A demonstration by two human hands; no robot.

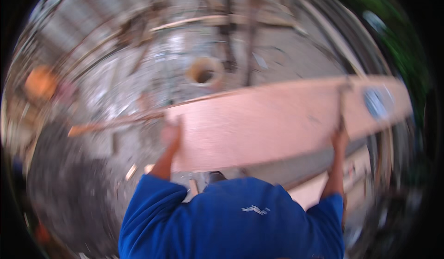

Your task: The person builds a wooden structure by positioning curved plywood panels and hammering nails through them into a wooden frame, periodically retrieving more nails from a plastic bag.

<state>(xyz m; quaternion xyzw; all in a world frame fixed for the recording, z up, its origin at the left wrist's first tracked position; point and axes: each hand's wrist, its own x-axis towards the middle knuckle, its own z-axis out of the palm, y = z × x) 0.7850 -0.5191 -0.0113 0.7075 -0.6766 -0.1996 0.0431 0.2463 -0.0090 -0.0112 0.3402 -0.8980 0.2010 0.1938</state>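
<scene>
A long pale pink plywood panel spans the space in front of me. My left hand is closed on its left end. Near its lower edge toward the right, my right hand is closed around a slender dark tool, possibly a hammer, that lies across the panel; blur hides whether these fingers also grip the wood. A grey-blue oval object sits on the panel's right part. Behind its left part, a narrow wooden strip extends leftward.
A round pale bucket or tube stands beyond the panel, near dark posts. An orange object is at the far left, above a dark mound or surface. Timber lies at lower right; small offcuts are on the ground.
</scene>
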